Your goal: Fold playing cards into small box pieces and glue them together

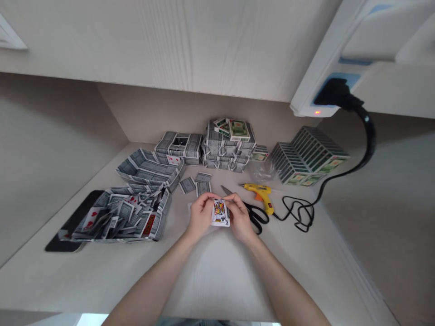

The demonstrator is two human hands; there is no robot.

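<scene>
"Pale wood-grain desktop [217, 280] fills my feed. How much room do the arms have?"

"Enough, I'd say: I see space to swing out between the forearms [152, 276] and the left wall [50, 136] and right wall [384, 190]. An overhead panel [204, 45] caps the back."

"What crowds that back edge, biggest first?"

"Two adjoining blocks of green card packs [319, 149] on the right. At centre, two grey-patterned boxes [229, 149], one on the other, with smaller packs [239, 130] on top; just left, a box with a dark window [165, 145]. Nearer the left wall, two open trays [149, 167]. I find the front one heaped with loose cards, too jumbled to count, and one dark slab [66, 243] partly under it."

"And the smaller things?"

"One white power strip [305, 97] at upper right, with one black plug [331, 93] I can follow by cable to one yellow glue gun [260, 190]. One pair of scissors [260, 218], handles just beside the right hand [240, 215]. Three face-down cards [187, 184] beyond the left hand [201, 215]."

"The hands themselves?"

"Both grasping: they pinch the king of clubs [220, 215] between them, around mid-desktop. Whether another card sits behind it, I can't tell."
</scene>
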